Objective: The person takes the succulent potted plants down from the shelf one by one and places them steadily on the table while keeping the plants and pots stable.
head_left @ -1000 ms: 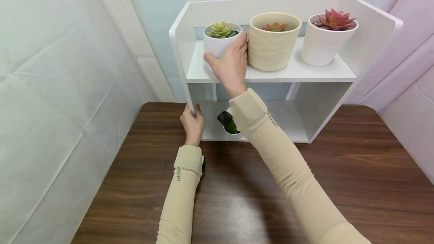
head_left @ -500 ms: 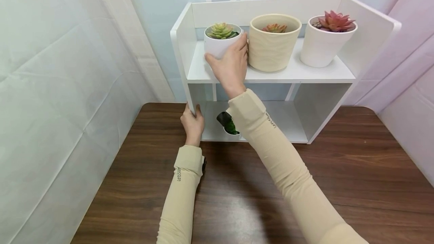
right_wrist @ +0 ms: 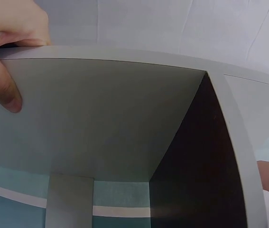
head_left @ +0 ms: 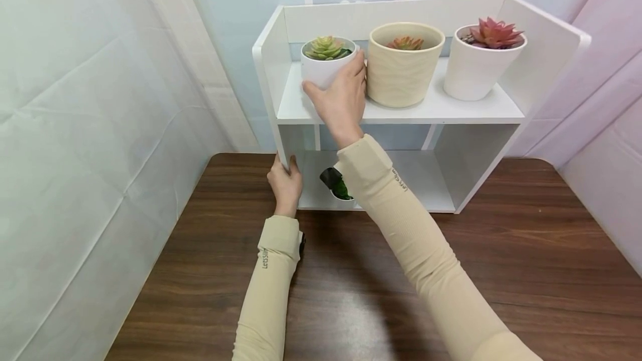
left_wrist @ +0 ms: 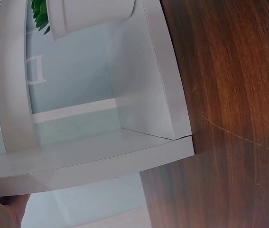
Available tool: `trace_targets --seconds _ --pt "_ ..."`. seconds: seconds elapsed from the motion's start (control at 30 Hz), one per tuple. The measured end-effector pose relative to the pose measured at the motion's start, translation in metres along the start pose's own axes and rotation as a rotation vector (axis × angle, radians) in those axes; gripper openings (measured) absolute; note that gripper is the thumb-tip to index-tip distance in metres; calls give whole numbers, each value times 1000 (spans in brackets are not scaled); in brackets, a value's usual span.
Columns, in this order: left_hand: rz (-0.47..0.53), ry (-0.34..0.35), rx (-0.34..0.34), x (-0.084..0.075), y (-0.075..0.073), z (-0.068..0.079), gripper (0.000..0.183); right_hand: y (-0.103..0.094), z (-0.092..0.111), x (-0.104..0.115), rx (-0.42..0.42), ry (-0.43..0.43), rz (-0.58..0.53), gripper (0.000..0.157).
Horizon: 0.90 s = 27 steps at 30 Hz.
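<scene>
A white two-tier shelf (head_left: 441,111) stands on the wooden table. My left hand (head_left: 286,185) grips the front edge of its left side panel (left_wrist: 91,173), thumb (right_wrist: 11,97) inside and fingers outside. On the upper tier, my right hand (head_left: 343,99) holds a small white pot (head_left: 321,70) with a light green succulent (head_left: 326,49). Its thumb lies on the pot's front and its fingers wrap the right side. Close by on the right sits a cream pot (head_left: 401,74) with an orange succulent (head_left: 406,43). The right wrist view mostly shows the shelf's underside.
A white pot (head_left: 473,71) with a red succulent (head_left: 495,33) stands at the upper tier's right end. On the lower tier, another white pot (left_wrist: 91,16) with green leaves (head_left: 342,189) is partly covered by my right sleeve. Curtains surround the brown table (head_left: 541,249).
</scene>
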State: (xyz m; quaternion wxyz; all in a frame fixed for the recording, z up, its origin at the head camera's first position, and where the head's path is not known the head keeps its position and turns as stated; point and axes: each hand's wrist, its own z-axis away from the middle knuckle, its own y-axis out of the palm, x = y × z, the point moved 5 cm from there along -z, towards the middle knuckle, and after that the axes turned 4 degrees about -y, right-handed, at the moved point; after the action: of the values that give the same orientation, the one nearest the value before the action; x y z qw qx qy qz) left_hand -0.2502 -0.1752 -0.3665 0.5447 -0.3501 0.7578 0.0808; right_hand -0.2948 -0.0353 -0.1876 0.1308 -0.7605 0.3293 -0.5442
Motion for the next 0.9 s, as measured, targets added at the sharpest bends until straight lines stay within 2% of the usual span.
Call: trace_targets --seconds 0.17,0.6,0.9 --pt "4 -21 10 2 0 3 28 0 3 -2 -10 -21 -21 110" --pt "-1 -9 9 -1 0 -1 28 -10 14 3 -23 -120 -100 107" --pt "-1 1 2 -1 1 -1 25 -20 23 3 -12 -140 -148 107"
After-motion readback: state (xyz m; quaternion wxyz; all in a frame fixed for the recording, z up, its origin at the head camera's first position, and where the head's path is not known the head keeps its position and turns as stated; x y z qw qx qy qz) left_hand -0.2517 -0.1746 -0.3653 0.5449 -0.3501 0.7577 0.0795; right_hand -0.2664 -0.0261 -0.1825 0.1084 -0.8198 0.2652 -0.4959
